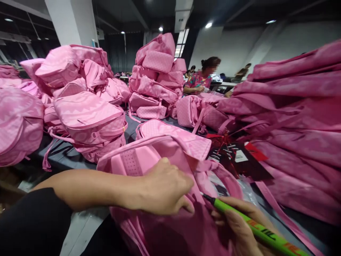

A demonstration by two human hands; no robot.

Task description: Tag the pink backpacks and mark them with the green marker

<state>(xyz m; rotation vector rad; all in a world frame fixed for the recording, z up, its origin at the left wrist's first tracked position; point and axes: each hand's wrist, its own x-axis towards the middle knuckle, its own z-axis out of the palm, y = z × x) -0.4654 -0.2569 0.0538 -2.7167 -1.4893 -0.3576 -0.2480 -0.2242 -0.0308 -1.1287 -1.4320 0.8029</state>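
Note:
A pink backpack (151,153) lies in front of me, its padded panel with a perforated strip toward me. My left hand (166,190) reaches across it with curled fingers, closed on the backpack's fabric near a seam. At the lower right my right hand (239,224) grips a green pen-shaped tool (255,227) with a dark tapered tip and orange and black lettering. The tip points left, close to the fabric just right of my left hand; whether it touches cannot be made out. Part of the backpack is hidden under my left forearm.
Pink backpacks are heaped at left (87,117) and centre (154,78), with a tall stack (301,142) at right. Black and red tags (247,160) and clear plastic lie beside my right hand. A person (199,80) in a patterned top works across the table; others are farther back.

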